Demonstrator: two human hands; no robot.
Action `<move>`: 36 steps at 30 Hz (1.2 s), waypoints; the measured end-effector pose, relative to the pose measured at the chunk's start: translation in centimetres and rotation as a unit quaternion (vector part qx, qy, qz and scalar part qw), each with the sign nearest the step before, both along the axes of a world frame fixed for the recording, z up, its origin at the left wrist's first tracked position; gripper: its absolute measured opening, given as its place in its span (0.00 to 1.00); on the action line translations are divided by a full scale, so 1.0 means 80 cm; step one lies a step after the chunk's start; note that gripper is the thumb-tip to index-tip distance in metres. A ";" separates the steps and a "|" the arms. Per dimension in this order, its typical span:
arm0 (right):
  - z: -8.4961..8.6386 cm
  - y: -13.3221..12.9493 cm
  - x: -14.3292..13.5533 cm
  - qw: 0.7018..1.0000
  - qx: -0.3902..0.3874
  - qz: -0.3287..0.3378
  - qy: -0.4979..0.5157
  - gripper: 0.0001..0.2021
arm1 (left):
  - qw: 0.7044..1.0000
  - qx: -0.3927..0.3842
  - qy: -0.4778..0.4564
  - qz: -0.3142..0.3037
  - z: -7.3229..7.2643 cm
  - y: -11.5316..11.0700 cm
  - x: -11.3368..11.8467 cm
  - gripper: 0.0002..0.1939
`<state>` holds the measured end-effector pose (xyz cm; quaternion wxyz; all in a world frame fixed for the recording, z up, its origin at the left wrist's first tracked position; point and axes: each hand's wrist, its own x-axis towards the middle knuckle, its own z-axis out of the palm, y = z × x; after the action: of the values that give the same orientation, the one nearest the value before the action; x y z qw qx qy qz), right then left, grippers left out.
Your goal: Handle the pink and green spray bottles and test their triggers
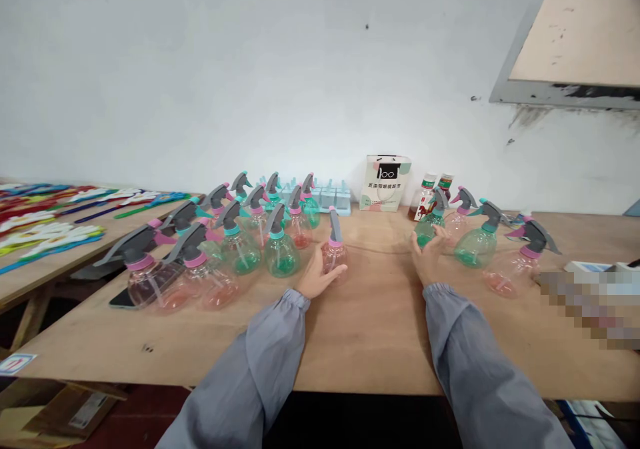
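Observation:
My left hand [316,274] curls around the left side of a clear pink spray bottle [334,254], its thumb in front. That bottle stands upright and has a grey trigger head and a pink collar. Farther right, my right hand [428,257] has its fingers around the body of a clear green spray bottle [426,237] with a grey head. Left of my left hand, several pink and green spray bottles stand grouped, among them a green one [282,255]. Beside my right hand are another green spray bottle [476,243] and a pink one [510,272].
A dark phone [123,298] lies under the left bottles. Along the wall stand a light-blue tray [336,201], a paper bag [384,185] and two labelled bottles [424,192]. Colourful flower-shaped pieces [55,235] cover the left table. A white box [590,270] sits at right.

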<state>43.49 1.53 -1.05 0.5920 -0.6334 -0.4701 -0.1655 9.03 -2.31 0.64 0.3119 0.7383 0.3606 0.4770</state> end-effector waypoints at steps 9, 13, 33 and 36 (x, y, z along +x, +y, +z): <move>0.000 0.015 0.014 0.985 -0.115 -0.054 0.113 0.40 | 1.000 -0.010 0.020 0.002 0.003 -0.002 0.000 0.40; 0.004 0.014 0.011 0.980 -0.125 -0.065 0.140 0.40 | 1.000 -0.011 0.025 0.002 0.005 -0.004 0.000 0.40; 0.099 -0.081 -0.178 0.804 -0.151 0.565 0.110 0.31 | 0.935 0.300 0.157 0.108 0.009 -0.041 0.016 0.35; 0.110 -0.086 -0.177 0.813 -0.176 0.538 0.138 0.28 | 0.854 0.382 -0.043 0.351 0.030 -0.027 -0.030 0.21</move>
<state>29.37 -5.35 7.77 0.5232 -0.3890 -0.6703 0.3544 6.63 -4.46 3.00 -0.1675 0.6023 0.3720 0.6862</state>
